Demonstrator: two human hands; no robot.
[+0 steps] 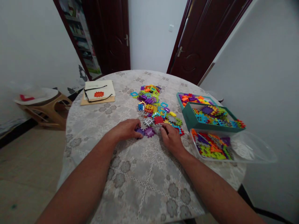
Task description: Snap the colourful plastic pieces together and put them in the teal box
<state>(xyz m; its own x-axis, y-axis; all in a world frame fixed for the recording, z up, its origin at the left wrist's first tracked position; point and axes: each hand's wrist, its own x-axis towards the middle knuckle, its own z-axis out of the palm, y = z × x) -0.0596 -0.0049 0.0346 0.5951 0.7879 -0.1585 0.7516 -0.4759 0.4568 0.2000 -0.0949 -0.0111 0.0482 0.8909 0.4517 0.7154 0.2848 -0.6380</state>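
My left hand (129, 129) is closed on a dark purple interlocking tile (140, 132), thumb in front and fingers behind. A lighter purple tile (149, 132) lies against its right side; whether the two are locked together I cannot tell. My right hand (170, 136) pinches a grey interlocking tile (158, 126) just right of the purple pair. Right behind my hands lie a white window-shaped piece (148, 121) and a red tile (159, 120). A heap of mixed coloured tiles (149, 109) stretches away from there toward the far side of the table.
Glasses (98, 99) and an orange tile (99, 94) rest on a notebook (99, 84) at the left. On the right stand a green box (203, 116) and a clear plastic tub (215, 158), both holding coloured pieces. A wooden stool (50, 110) stands beyond the table's left edge.
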